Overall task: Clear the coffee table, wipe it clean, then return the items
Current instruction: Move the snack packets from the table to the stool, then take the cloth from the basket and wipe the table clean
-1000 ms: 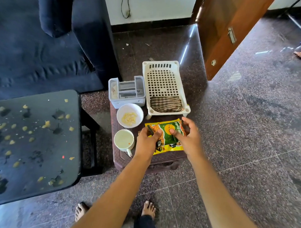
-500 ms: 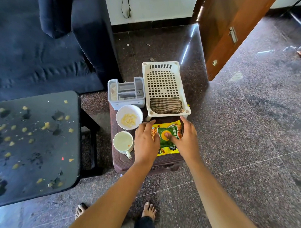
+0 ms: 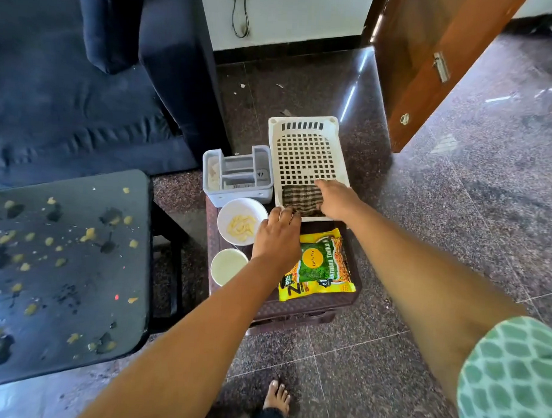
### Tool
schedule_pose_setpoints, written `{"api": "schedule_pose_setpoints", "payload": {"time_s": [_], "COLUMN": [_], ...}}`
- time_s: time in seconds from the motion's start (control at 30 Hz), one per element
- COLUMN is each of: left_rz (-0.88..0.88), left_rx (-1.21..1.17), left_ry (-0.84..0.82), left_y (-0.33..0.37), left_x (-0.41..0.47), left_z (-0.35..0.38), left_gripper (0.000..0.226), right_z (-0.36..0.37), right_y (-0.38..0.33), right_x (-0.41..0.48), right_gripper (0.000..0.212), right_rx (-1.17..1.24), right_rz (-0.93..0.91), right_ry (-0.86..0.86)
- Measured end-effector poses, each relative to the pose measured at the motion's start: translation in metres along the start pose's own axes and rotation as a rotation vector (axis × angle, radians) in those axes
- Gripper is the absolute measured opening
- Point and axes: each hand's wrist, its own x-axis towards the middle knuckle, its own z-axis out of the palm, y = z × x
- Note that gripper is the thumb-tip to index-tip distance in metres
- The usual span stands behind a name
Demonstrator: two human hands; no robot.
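Cloth (image 3: 301, 198) in white basket (image 3: 307, 138), right hand (image 3: 336, 201) seemingly touching it, left hand (image 3: 278, 237) near

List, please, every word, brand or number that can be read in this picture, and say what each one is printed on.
"Let's Try": in the orange circle on the snack packet.
"Tadka": along the same packet's green panel; the word before it is unclear.
The black patch at the packet's near left corner is too small to read.
Nothing else carries readable text.
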Motion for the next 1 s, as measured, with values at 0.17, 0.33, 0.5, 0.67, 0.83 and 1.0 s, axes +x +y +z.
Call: {"api": "schedule_pose_setpoints", "payload": {"time_s": [0.17, 0.33, 0.5, 0.67, 0.83, 1.0], "left_rz": [-0.006, -0.015, -0.007, 0.008, -0.306, -0.440], "left_rx": [-0.034, -0.069, -0.198, -0.445, -1.152, -2.149], "left_ry": [-0.005, -0.050, -0.125, -0.067, 0.142, 0.046], "left_y": [0.000, 0.000, -0.009, -0.023, -0.048, -0.127], "left_x": [-0.001, 0.001, -0.003, -0.022, -0.064, -0.118], "left_z": [-0.001, -0.005, -0.011, -0.020, -0.048, -0.070], "left_gripper": [0.055, 0.056, 0.057, 0.051, 0.033, 0.052], "right_z": [-0.009, -0.021, -0.038, -0.071, -0.078, -0.034], "right_y": [0.002, -0.005, -0.013, -0.036, -0.093, -0.206], "right_x": [0.017, 0.025, 0.011, -0.033, -0.089, -0.126], "right_gripper": [0.065, 0.042, 0.045, 0.026, 0.029, 0.022], "right_rx": [-0.163, -0.318, -0.189, 0.105, 0.596, 1.101], "right_rz": [0.014, 0.009, -0.028, -0.019, -0.066, -0.105], "right_ry": [-0.070, -0.068, -0.049, 0.031, 0.109, -0.040]}}
